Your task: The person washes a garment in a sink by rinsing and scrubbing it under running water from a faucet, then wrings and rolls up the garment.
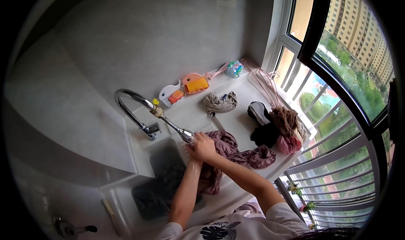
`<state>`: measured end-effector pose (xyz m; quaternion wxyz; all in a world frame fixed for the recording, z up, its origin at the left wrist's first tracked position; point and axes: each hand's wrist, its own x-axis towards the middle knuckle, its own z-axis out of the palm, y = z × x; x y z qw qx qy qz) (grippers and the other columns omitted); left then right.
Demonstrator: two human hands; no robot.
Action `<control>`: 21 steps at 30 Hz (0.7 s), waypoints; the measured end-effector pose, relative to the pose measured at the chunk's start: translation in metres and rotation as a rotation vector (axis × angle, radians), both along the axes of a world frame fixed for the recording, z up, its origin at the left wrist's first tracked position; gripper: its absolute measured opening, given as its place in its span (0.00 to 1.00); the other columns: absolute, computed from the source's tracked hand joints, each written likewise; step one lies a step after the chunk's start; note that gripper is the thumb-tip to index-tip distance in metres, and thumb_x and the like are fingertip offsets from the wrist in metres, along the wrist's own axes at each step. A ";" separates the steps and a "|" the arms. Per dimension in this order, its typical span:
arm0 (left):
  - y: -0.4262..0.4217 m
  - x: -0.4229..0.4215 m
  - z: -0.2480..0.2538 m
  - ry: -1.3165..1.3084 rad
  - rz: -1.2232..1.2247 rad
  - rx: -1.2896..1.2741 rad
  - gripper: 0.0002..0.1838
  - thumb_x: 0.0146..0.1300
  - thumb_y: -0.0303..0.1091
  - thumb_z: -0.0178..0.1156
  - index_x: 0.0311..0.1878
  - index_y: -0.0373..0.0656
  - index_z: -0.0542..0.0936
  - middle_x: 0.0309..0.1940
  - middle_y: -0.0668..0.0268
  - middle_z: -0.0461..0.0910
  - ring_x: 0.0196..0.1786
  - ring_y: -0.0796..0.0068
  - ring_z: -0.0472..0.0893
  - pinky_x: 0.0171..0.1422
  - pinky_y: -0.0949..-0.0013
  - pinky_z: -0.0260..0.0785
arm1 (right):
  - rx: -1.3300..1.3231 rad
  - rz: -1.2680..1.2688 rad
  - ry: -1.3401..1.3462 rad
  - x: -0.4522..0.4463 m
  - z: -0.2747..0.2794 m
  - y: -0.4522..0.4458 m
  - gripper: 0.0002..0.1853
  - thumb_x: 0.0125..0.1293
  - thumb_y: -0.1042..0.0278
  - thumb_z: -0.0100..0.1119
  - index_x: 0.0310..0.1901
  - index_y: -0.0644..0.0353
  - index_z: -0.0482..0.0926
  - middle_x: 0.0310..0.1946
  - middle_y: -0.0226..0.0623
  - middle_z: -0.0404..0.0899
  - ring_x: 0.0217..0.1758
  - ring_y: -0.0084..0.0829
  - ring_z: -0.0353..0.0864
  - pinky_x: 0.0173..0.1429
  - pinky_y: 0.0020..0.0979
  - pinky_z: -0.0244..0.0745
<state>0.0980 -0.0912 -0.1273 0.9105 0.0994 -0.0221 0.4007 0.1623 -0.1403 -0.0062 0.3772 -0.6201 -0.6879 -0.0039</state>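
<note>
My right hand [203, 147] is closed at the end of the chrome faucet's spray head [186, 135], and it overlaps my left hand [192, 155], whose fingers are mostly hidden. What my right fingers hold cannot be made out. Directly right of and below the hands, a wet mauve cloth [223, 144] is draped over the divider and the washboard side of the white sink. Under my left forearm lies the basin [164, 158], with dark cloth [158, 198] in water.
On the ledge behind are a white fish-shaped soap dish [169, 92], an orange one [196, 83] and a pink brush [219, 70]. A beige cloth [221, 102], dark cloth [265, 134] and brown cloth [287, 121] lie right. Pink hangers [268, 86] stand by the window.
</note>
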 end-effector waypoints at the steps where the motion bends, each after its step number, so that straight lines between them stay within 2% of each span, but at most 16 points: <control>1: -0.014 0.003 0.039 0.256 0.047 -0.105 0.30 0.73 0.58 0.36 0.66 0.48 0.68 0.63 0.62 0.70 0.62 0.60 0.73 0.66 0.55 0.66 | -0.131 -0.065 -0.021 0.015 0.004 0.020 0.14 0.55 0.57 0.64 0.35 0.57 0.74 0.37 0.40 0.76 0.42 0.44 0.78 0.40 0.43 0.76; 2: -0.029 0.006 0.081 0.510 0.064 -0.217 0.29 0.74 0.57 0.35 0.67 0.48 0.67 0.63 0.62 0.70 0.62 0.60 0.73 0.66 0.54 0.66 | -0.203 -0.200 0.135 0.023 0.012 0.035 0.15 0.57 0.58 0.63 0.36 0.59 0.72 0.36 0.43 0.76 0.41 0.47 0.79 0.39 0.45 0.76; 3: -0.033 0.008 0.091 0.486 0.039 -0.226 0.28 0.73 0.56 0.39 0.65 0.47 0.68 0.59 0.62 0.73 0.59 0.61 0.75 0.63 0.56 0.70 | -0.236 -0.300 0.195 0.029 0.014 0.045 0.14 0.59 0.59 0.61 0.38 0.59 0.71 0.34 0.43 0.76 0.39 0.49 0.79 0.38 0.47 0.75; 4: -0.034 0.007 0.093 0.466 0.013 -0.235 0.28 0.73 0.56 0.42 0.64 0.45 0.69 0.56 0.62 0.75 0.56 0.62 0.77 0.60 0.57 0.73 | -0.193 -0.333 0.174 0.024 0.011 0.044 0.15 0.57 0.59 0.62 0.39 0.58 0.71 0.33 0.41 0.77 0.37 0.47 0.80 0.35 0.46 0.75; 5: -0.024 0.002 0.071 0.413 0.052 -0.159 0.28 0.73 0.55 0.41 0.66 0.45 0.67 0.59 0.61 0.73 0.61 0.63 0.74 0.66 0.57 0.68 | -0.108 -0.256 0.115 0.014 0.005 0.031 0.14 0.55 0.59 0.63 0.37 0.57 0.71 0.32 0.40 0.77 0.37 0.45 0.80 0.34 0.45 0.75; 7: 0.004 0.009 -0.062 -0.280 0.112 0.131 0.26 0.72 0.52 0.43 0.63 0.44 0.68 0.61 0.62 0.70 0.63 0.66 0.70 0.69 0.59 0.62 | -0.010 -0.062 0.012 -0.017 0.013 -0.016 0.14 0.52 0.60 0.65 0.33 0.55 0.72 0.29 0.37 0.76 0.35 0.42 0.81 0.32 0.42 0.75; 8: -0.001 -0.006 -0.090 -0.038 0.276 0.062 0.25 0.72 0.51 0.44 0.62 0.44 0.68 0.61 0.62 0.69 0.63 0.68 0.69 0.70 0.60 0.61 | -0.008 0.060 -0.015 -0.033 0.009 -0.037 0.14 0.51 0.60 0.66 0.31 0.55 0.71 0.27 0.36 0.76 0.34 0.40 0.81 0.32 0.41 0.75; 10: 0.003 0.000 -0.073 -0.111 0.195 0.085 0.24 0.72 0.50 0.45 0.62 0.44 0.69 0.61 0.62 0.70 0.63 0.68 0.70 0.70 0.60 0.61 | -0.044 0.123 0.006 -0.031 -0.003 -0.037 0.12 0.51 0.60 0.66 0.27 0.55 0.72 0.28 0.36 0.76 0.35 0.39 0.81 0.31 0.40 0.76; 12: 0.003 -0.001 -0.037 -0.232 0.017 0.124 0.23 0.71 0.49 0.47 0.61 0.44 0.69 0.61 0.62 0.71 0.63 0.68 0.70 0.69 0.60 0.61 | -0.037 0.039 0.141 -0.004 -0.005 -0.013 0.13 0.54 0.60 0.65 0.29 0.58 0.71 0.30 0.39 0.77 0.31 0.45 0.80 0.32 0.42 0.76; 14: -0.003 -0.003 0.038 0.567 0.084 -0.234 0.21 0.69 0.46 0.56 0.59 0.44 0.73 0.58 0.63 0.74 0.62 0.66 0.72 0.70 0.58 0.61 | -0.032 -0.038 0.036 0.036 0.011 0.003 0.14 0.60 0.59 0.62 0.34 0.60 0.70 0.34 0.42 0.77 0.30 0.49 0.80 0.32 0.44 0.76; 16: -0.007 -0.012 0.084 0.675 -0.058 -0.110 0.21 0.64 0.44 0.64 0.56 0.45 0.75 0.55 0.66 0.77 0.60 0.67 0.73 0.68 0.59 0.63 | -0.026 -0.194 0.105 0.079 0.026 0.007 0.14 0.67 0.58 0.57 0.33 0.60 0.70 0.33 0.44 0.78 0.32 0.54 0.79 0.33 0.48 0.74; 17: 0.003 -0.024 0.067 0.736 0.053 0.043 0.24 0.61 0.43 0.67 0.58 0.45 0.74 0.52 0.70 0.76 0.58 0.70 0.73 0.67 0.63 0.63 | -0.003 -0.233 0.169 0.105 0.033 0.002 0.14 0.67 0.58 0.58 0.34 0.61 0.70 0.30 0.48 0.79 0.31 0.56 0.79 0.34 0.50 0.72; 18: 0.002 -0.036 0.076 0.768 0.148 0.160 0.28 0.61 0.39 0.68 0.62 0.43 0.72 0.52 0.71 0.76 0.57 0.74 0.73 0.66 0.66 0.62 | -0.019 -0.246 0.181 0.134 0.041 -0.005 0.15 0.68 0.56 0.57 0.35 0.60 0.70 0.25 0.49 0.79 0.31 0.56 0.79 0.32 0.50 0.72; 19: 0.004 -0.047 0.089 0.783 0.175 0.297 0.30 0.60 0.37 0.68 0.65 0.42 0.70 0.52 0.71 0.75 0.57 0.75 0.72 0.66 0.66 0.62 | -0.040 -0.295 0.224 0.157 0.052 -0.013 0.15 0.67 0.58 0.59 0.36 0.62 0.71 0.24 0.53 0.78 0.30 0.57 0.79 0.33 0.48 0.72; 20: 0.005 -0.056 0.097 0.794 0.204 0.431 0.32 0.60 0.34 0.67 0.67 0.42 0.68 0.52 0.71 0.75 0.57 0.75 0.72 0.66 0.66 0.62 | 0.050 -0.304 0.277 0.175 0.064 -0.021 0.14 0.66 0.61 0.61 0.36 0.64 0.71 0.23 0.54 0.77 0.29 0.57 0.78 0.32 0.46 0.71; 21: 0.011 -0.064 0.087 0.778 0.206 0.447 0.36 0.60 0.31 0.66 0.70 0.40 0.63 0.57 0.68 0.72 0.61 0.73 0.71 0.68 0.66 0.60 | 0.055 -0.351 0.288 0.187 0.081 -0.032 0.13 0.66 0.64 0.61 0.36 0.66 0.71 0.23 0.53 0.77 0.28 0.56 0.78 0.31 0.44 0.71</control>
